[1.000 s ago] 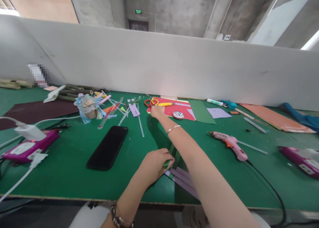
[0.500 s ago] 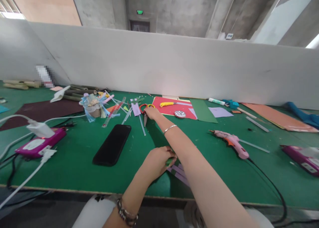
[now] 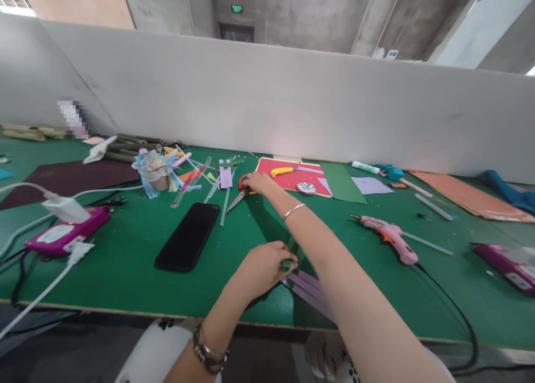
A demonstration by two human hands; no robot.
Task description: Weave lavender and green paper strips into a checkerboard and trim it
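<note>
My right hand (image 3: 258,183) reaches forward across my left arm and grips the handle end of the scissors (image 3: 236,201). Their red and yellow handles lie partly under my fingers, and the blades point toward me and to the left. Closer to the table's front edge, my left hand (image 3: 267,267) is closed on a green paper strip (image 3: 286,265). Purple paper strips (image 3: 307,291) fan out beside that hand, partly hidden by my right forearm. Whether my left fingers also pinch the purple strips I cannot tell.
A black phone (image 3: 188,237) lies left of my hands. On the right rests a pink glue gun (image 3: 387,235) with its cord. Ahead lie red paper (image 3: 271,182), a yellow cutter (image 3: 283,171) and a round tin (image 3: 305,188). A purple power strip (image 3: 67,233) is at left.
The scissors have turned, so their blades now point further left and lie more open to view. My right hand has shifted slightly right; more of the green and purple strips shows by my left hand.
</note>
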